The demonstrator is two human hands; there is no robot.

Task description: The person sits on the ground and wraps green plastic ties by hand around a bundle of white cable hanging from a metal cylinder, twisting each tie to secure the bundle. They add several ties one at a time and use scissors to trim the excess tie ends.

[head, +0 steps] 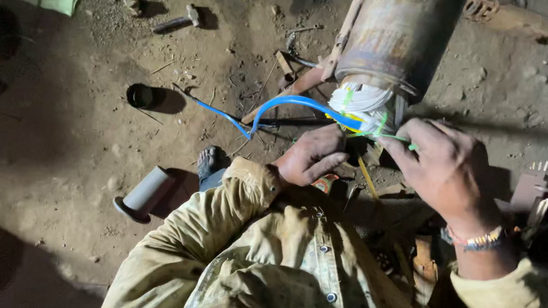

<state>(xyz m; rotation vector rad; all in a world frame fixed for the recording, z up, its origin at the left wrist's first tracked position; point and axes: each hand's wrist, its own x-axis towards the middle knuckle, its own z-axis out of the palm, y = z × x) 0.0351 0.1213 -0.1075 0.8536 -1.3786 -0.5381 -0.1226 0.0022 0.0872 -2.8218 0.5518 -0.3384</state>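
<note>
1. Your left hand (pixel 310 156) pinches the blue cable (pixel 292 103), which arcs over the dirt floor (pixel 75 135).
2. Your right hand (pixel 443 167) grips thin green wire (pixel 396 139) at the white winding (pixel 363 102).
3. The winding protrudes from a rusty cylindrical motor housing (pixel 399 32).

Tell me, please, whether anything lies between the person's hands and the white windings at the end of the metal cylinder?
Nothing visible does. The right hand is at the white windings, pinching a thin green strand. The left hand sits just below them, beside the blue wire.
</note>
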